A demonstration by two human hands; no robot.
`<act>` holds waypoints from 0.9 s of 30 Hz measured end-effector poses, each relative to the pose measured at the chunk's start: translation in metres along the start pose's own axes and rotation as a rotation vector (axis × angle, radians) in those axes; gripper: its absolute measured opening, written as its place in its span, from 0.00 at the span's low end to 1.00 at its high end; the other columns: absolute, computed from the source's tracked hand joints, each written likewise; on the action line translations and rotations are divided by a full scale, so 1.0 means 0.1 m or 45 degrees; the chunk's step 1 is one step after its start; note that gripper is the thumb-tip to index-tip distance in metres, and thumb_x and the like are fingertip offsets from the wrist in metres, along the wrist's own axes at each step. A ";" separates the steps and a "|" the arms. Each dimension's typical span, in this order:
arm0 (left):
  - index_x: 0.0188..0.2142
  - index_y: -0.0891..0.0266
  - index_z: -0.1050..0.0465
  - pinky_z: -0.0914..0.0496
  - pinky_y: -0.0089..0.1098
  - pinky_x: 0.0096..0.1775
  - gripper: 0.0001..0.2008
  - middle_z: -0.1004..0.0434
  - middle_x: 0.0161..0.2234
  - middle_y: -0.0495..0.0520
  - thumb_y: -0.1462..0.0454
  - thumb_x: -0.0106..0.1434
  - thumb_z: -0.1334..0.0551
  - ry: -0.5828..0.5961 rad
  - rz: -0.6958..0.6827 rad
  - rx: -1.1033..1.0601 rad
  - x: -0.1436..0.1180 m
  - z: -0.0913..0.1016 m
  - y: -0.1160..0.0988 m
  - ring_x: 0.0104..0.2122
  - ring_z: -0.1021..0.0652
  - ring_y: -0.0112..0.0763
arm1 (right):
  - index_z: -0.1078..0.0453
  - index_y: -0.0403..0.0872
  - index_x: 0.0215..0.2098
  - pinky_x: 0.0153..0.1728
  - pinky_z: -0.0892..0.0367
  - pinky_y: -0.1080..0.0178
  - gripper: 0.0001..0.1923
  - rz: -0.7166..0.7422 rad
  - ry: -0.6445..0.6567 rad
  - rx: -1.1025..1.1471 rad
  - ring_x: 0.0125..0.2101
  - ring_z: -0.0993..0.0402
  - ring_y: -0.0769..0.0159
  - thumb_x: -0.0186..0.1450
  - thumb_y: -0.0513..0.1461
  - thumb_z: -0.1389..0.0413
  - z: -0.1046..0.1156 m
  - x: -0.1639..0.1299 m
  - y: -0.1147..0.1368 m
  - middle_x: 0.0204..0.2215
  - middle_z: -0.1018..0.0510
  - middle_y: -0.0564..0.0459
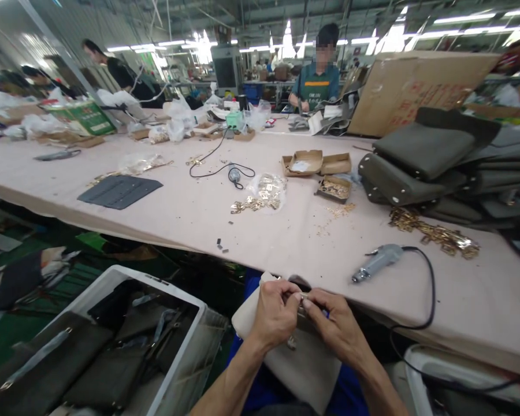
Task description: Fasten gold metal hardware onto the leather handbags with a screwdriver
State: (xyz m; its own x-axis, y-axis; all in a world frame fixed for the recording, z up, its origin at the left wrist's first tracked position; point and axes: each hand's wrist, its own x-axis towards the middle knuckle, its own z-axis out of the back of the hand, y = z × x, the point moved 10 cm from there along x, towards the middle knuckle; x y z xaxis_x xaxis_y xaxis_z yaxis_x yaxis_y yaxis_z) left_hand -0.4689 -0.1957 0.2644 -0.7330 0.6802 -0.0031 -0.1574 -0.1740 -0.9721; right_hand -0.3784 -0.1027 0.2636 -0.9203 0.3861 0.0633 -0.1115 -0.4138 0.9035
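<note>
A grey-beige bag point(305, 372) rests on my lap against the table's front edge, its paler flap to the left. My left hand point(277, 312) is closed at the bag's upper edge, thumb and forefinger pinched. My right hand point(333, 320) meets it there, also in a pinch. Something small and shiny shows between the fingertips, too small to name. A metal fitting point(291, 342) hangs on the bag below my left hand. To the right on the table lies a grey power screwdriver point(379, 263) with a black cable.
On the table point(225, 254) are gold metal fittings point(260, 199), a small box of hardware point(334, 189), a dark panel point(119, 192) and stacked dark bags point(424, 156). A white crate point(190, 297) of bags stands left. A co-worker point(316, 81) is across the table.
</note>
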 end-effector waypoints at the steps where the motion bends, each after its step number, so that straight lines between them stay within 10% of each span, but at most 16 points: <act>1: 0.27 0.62 0.19 0.40 0.29 0.28 0.09 0.25 0.24 0.51 0.67 0.61 0.38 -0.004 0.000 0.010 0.00 -0.02 0.00 0.25 0.29 0.32 | 0.30 0.46 0.27 0.30 0.42 0.64 0.20 -0.018 -0.078 -0.012 0.27 0.35 0.65 0.73 0.48 0.48 0.04 0.00 -0.03 0.23 0.30 0.55; 9: 0.29 0.64 0.20 0.35 0.28 0.27 0.09 0.23 0.25 0.54 0.64 0.63 0.37 -0.080 0.083 -0.077 -0.02 -0.08 0.13 0.25 0.25 0.33 | 0.29 0.46 0.29 0.31 0.40 0.65 0.22 -0.139 -0.043 0.094 0.28 0.35 0.65 0.73 0.53 0.48 0.03 0.03 -0.23 0.24 0.30 0.56; 15: 0.55 0.62 0.28 0.30 0.27 0.22 0.18 0.20 0.47 0.61 0.59 0.69 0.39 -0.002 0.161 -0.311 -0.20 -0.22 0.17 0.22 0.20 0.31 | 0.28 0.46 0.31 0.31 0.38 0.66 0.20 -0.092 -0.169 0.216 0.27 0.35 0.66 0.72 0.51 0.46 0.20 0.01 -0.18 0.24 0.30 0.56; 20: 0.56 0.64 0.25 0.31 0.26 0.19 0.20 0.17 0.36 0.60 0.56 0.70 0.39 0.135 0.143 -0.472 -0.17 -0.39 0.16 0.24 0.19 0.35 | 0.25 0.47 0.32 0.36 0.35 0.65 0.15 0.061 -0.290 0.218 0.32 0.30 0.64 0.72 0.46 0.45 0.32 0.02 -0.01 0.29 0.25 0.53; 27: 0.45 0.67 0.22 0.27 0.27 0.24 0.13 0.19 0.26 0.55 0.60 0.66 0.35 -0.081 0.091 -0.608 -0.12 -0.39 0.22 0.19 0.23 0.30 | 0.22 0.46 0.35 0.29 0.36 0.65 0.16 -0.070 -0.480 0.327 0.27 0.32 0.65 0.70 0.49 0.43 0.30 -0.03 -0.25 0.27 0.25 0.54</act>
State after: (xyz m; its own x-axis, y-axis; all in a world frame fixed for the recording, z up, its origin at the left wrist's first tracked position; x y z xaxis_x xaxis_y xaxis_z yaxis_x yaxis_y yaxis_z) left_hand -0.4379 -0.1802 0.2341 -0.7724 0.6308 -0.0736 0.2050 0.1380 -0.9690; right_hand -0.3620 -0.0691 0.2537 -0.7098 0.6942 0.1193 -0.0157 -0.1850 0.9826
